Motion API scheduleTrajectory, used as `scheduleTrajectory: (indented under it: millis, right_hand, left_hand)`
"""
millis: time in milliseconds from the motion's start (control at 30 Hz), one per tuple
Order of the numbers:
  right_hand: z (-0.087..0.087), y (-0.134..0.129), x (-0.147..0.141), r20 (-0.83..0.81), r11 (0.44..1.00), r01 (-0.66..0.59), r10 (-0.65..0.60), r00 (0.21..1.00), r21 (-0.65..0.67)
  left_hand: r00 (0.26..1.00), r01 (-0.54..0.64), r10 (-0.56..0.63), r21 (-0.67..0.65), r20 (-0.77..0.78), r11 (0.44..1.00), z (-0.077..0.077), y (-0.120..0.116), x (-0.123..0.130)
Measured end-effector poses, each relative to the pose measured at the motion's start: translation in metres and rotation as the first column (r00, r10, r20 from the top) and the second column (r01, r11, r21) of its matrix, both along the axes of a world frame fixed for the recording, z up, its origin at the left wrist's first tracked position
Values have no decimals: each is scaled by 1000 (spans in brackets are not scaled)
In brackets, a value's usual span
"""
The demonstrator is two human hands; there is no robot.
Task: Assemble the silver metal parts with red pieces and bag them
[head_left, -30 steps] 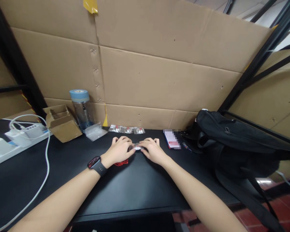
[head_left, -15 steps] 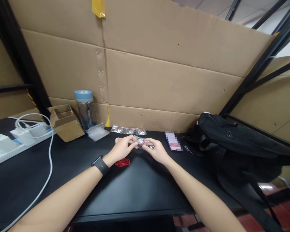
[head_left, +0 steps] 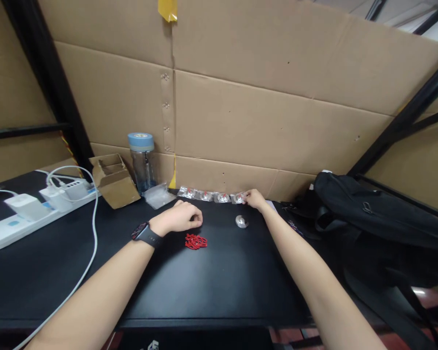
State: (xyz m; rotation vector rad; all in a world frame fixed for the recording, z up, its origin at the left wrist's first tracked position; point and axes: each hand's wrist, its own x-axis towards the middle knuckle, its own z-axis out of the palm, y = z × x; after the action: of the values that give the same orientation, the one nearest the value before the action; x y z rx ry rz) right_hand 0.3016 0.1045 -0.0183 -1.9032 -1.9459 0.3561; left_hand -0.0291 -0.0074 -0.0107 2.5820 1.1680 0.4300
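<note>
Four pkts vs 3 earlier: R hand closed on 4th, L hand half-open

Black tabletop, kinda busy at the back. On the left there's a white power strip with a white cable looping down, then an open cardboard box, blue-lidded bottle and clear plastic bag. Four clear packets sit in a row, silvery disc and tangled red cord in front, black backpack on the right.
</note>
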Motion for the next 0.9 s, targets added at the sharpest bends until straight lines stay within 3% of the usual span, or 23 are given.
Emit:
scheduleTrajectory:
  millis: [100,233,300,400,467,533,733,900]
  right_hand:
    - [-6,0,-9,73,998,57,-58,996,18]
    - [1,-18,-16,139,993,71,-85,987,99]
    - [9,-31,-15,155,992,-6,-13,988,124]
    - [16,-56,-6,154,975,-210,197,968,68]
    - [14,-72,1,117,923,-385,385,915,-25]
    - [8,-86,6,76,872,-485,489,869,-58]
    - [-7,-99,10,30,873,-486,485,874,36]
    - [0,-102,12,6,859,-504,505,863,88]
  left_hand:
    - [996,91,-93,-105,-15,990,6,-2,-4]
    - [992,118,-121,-112,-24,987,5,-7,6]
    - [992,113,-116,-86,-41,990,1,-9,12]
    - [992,104,-107,-42,-63,994,-5,-9,17]
    - [991,113,-113,-14,-66,994,-8,-9,18]
    - [990,125,-124,10,-64,992,-8,-10,18]
    - [997,72,-72,76,2,994,-1,-16,26]
    - [988,-18,6,74,155,997,1,-20,38]
